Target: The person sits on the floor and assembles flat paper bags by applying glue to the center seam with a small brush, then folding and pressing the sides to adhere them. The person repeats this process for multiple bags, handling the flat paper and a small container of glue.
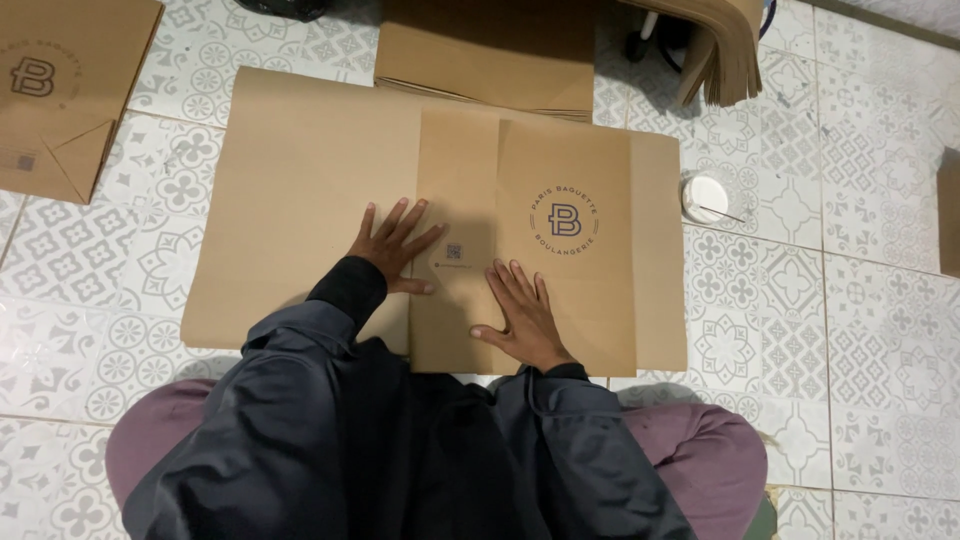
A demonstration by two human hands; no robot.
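A large brown paper sheet (300,190) lies flat on the patterned tile floor in front of me, its right part folded over into a panel with a round dark printed emblem (565,220). My left hand (398,245) presses palm down with fingers spread on the sheet, just left of the folded panel's edge. My right hand (522,315) also lies flat, fingers spread, on the folded panel near the sheet's near edge. Neither hand grips anything. My dark sleeves and purple trousers hide the sheet's near edge.
A folded brown paper bag (60,90) lies at the far left. A stack of brown sheets (490,50) sits beyond the sheet, with more hanging paper (725,50) at the top right. A small white round container (705,198) with a thin stick stands right of the sheet.
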